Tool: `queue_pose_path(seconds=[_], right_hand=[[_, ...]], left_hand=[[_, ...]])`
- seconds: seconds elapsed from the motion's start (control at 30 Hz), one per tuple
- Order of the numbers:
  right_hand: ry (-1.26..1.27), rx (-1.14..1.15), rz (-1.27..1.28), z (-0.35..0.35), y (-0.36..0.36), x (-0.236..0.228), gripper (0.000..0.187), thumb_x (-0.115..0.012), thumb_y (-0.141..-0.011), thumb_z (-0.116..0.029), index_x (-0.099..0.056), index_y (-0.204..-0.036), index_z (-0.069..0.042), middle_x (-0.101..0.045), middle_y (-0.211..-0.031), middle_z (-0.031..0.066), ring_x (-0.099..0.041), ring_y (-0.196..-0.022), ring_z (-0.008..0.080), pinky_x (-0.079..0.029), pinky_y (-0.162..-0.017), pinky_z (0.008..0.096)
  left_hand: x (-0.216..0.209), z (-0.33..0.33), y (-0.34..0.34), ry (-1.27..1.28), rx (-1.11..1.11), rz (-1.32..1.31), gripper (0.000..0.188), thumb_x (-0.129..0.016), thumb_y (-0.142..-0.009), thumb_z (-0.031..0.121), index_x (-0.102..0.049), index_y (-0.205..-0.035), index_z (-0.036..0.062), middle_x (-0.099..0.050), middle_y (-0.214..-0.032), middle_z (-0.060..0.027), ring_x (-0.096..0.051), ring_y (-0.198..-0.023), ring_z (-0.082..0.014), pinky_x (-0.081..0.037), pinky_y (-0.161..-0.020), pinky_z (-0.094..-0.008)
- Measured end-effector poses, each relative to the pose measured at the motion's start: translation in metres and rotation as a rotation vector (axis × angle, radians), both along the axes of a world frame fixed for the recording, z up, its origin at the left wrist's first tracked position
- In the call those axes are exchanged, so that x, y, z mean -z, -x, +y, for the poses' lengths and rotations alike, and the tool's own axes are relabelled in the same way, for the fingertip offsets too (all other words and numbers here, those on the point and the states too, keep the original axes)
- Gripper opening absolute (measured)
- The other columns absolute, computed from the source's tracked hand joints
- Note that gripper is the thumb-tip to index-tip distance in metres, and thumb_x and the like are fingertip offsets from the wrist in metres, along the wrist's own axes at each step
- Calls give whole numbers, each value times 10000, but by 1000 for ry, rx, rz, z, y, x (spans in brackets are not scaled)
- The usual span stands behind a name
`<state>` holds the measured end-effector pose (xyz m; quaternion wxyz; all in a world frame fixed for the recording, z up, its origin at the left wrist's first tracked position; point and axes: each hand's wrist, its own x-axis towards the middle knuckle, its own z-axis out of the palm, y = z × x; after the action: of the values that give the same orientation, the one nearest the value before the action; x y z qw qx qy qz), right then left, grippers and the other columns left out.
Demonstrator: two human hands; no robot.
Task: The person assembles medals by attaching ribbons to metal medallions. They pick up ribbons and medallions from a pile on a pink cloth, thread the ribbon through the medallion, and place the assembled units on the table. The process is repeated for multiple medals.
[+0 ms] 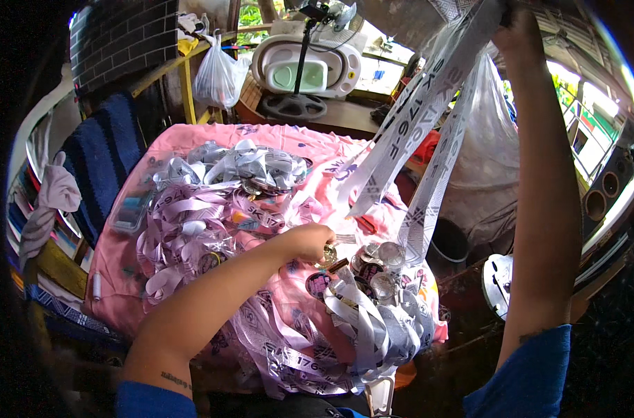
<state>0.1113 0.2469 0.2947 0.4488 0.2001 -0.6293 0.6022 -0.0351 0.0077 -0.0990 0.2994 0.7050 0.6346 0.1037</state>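
Left hand: the left hand [310, 242] is held low over the counter; its fingers are curled together and clamped on a gold-coloured medal [329, 256], partly hidden.
Right hand: the right hand [519, 33] is raised to the top edge of view; its fingers are clamped on the raised ribbons [463, 59], finger detail lost in shadow.
Raised ribbons: white-grey, dark-printed; stretched slantwise in several strands from the right hand down toward the counter.
Counter: covered by a pink patterned cloth [111, 268].
Medal pile: round medals [390, 255] are stacked just right of the left hand; white-grey ribbons [362, 324] are draped in front of them.
Lilac ribbons: lilac printed ribbons [184, 244] are heaped left of the left hand.
Far heap: silvery ribbons [261, 166] are bunched behind the lilac ones.
Left edge: a clear plastic box [129, 214] is set beside the heaps.
Behind: a white plastic bag [221, 76] is hung near pale tubs [296, 75].
Right: a large translucent bag [480, 174] is seen behind the raised ribbons.
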Motion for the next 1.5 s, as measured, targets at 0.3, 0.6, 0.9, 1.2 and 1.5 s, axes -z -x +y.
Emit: queue_pose_path(seconds=[0.3, 0.6, 0.9, 1.2, 1.5], right_hand=[[116, 312, 113, -31, 6, -48, 77, -544, -861, -12, -609, -870, -52, -588, -714, 27, -575, -566, 136, -485, -520, 267], [76, 95, 47, -47, 16, -21, 274, -525, -856, 44, -591, -1112, -30, -634, -810, 49, -618, -623, 116, -525, -559, 208], [147, 95, -49, -25, -5, -6, 331, -536, -881, -31, -599, -1202, -87, -605, -739, 26, -579, -577, 145, -492, -528, 247], [114, 299, -144, -136, -13, -2, 123, -563, -917, -72, -610, -1015, -14, -619, -758, 66, -634, -649, 180, -556, -599, 298], [100, 157, -130, -113, 57, -31, 122, -522, -904, -18, -562, -1016, 11, -641, -841, 111, -656, -694, 195, -574, -621, 291]], left_hand=[[8, 13, 10, -29, 82, 22, 429, -757, -713, 157, -645, -1113, 47, -700, -941, -157, -682, -863, -290, -524, -753, -394], [-31, 4, -52, -575, 46, -666, 464, -802, -722, 289, -622, -1054, 20, -682, -940, -176, -672, -854, -294, -508, -771, -385], [-39, -7, -78, -290, -387, -1312, 225, -647, -903, 164, -585, -1052, 7, -651, -983, -121, -672, -832, -227, -561, -707, -363], [-45, 18, -86, -307, -630, -1631, 193, -617, -931, 178, -598, -1055, 31, -677, -897, -118, -690, -742, -215, -538, -544, -326], [-34, 43, -91, -250, -587, -1889, 251, -499, -897, 220, -643, -905, 15, -673, -876, -98, -663, -758, -203, -506, -647, -388]])
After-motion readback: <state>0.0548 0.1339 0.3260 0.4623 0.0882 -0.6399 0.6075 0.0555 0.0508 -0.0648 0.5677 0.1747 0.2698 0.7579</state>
